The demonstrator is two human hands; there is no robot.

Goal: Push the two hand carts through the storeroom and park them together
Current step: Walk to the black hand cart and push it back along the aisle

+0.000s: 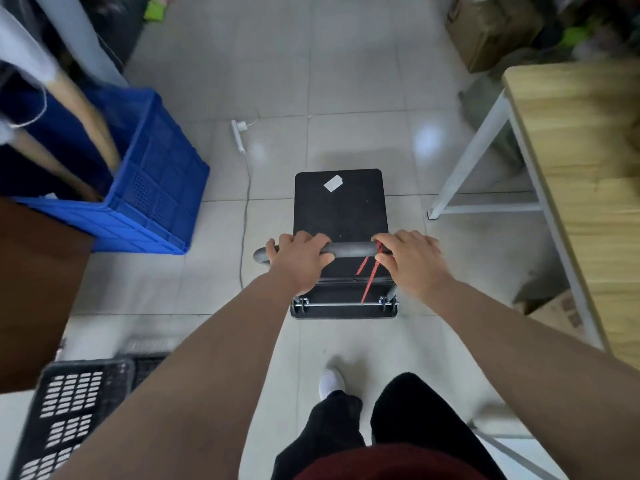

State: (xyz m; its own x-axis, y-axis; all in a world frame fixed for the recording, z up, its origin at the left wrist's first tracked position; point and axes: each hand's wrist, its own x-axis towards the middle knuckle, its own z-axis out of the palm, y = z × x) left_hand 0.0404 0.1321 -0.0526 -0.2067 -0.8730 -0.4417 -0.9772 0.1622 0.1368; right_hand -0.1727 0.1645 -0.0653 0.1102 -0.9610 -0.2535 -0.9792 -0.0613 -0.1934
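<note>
1. Nearest the camera are the person's dark trouser legs and one white shoe [331, 382], mid-stride on the tiled floor [346, 81].
2. Both hands are clamped on the padded handle bar [349, 249] of a hand cart [341, 209]: the left hand [299, 259] wraps the left part of the bar, the right hand [410, 259] the right part, where a red cord [369, 278] is tied and hangs down to the axle.
3. The cart stands on the floor straight ahead, its black deck bare but for one white label [333, 183].
4. To push it well, I judge that even pressure from both hands matters, so the cart tracks straight down the aisle; the hanging cord should stay clear of the wheels.
5. Left of the cart a thin cable [244, 216] runs along the floor up to a white power strip [238, 135]; steering slightly right would keep the wheels off it.
6. On the right, the white leg [465, 161] of a wooden counter [585, 188] narrows the passage, so the margin is limited.
7. Count: one cart in view, the second not visible; two hands; one blue crate [152, 188] far left, one black crate [72, 403] near left; one cardboard box [491, 26] far right.
</note>
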